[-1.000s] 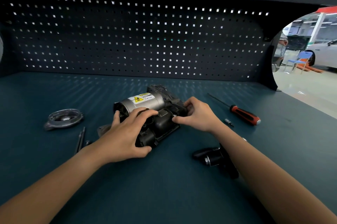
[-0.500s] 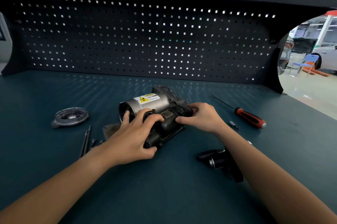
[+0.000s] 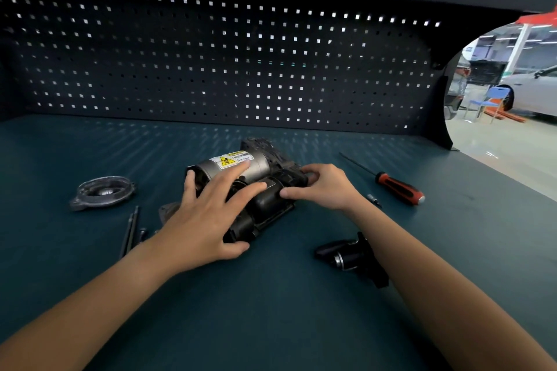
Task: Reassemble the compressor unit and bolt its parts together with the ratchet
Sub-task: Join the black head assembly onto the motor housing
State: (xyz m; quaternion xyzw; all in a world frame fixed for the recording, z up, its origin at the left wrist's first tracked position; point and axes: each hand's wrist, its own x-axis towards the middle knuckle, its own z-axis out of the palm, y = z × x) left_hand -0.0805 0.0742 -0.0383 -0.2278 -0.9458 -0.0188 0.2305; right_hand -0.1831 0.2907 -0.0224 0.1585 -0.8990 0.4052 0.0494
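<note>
My left hand (image 3: 205,220) lies spread on the compressor (image 3: 260,168); my right hand (image 3: 328,189) pinches its black housing. Its yellow warning label (image 3: 230,160) is unreadable. The bench (image 3: 271,310) is teal.

Bench count: 1 silver-cylinder, black-housed compressor unit (image 3: 262,167), 1 round grey metal cover plate (image 3: 102,194), 2 thin dark long rods (image 3: 130,230), 1 red-and-black-handled screwdriver (image 3: 398,188), 1 small silver bit (image 3: 373,200), 1 chunky black tool with a chrome collar (image 3: 346,256).
</note>
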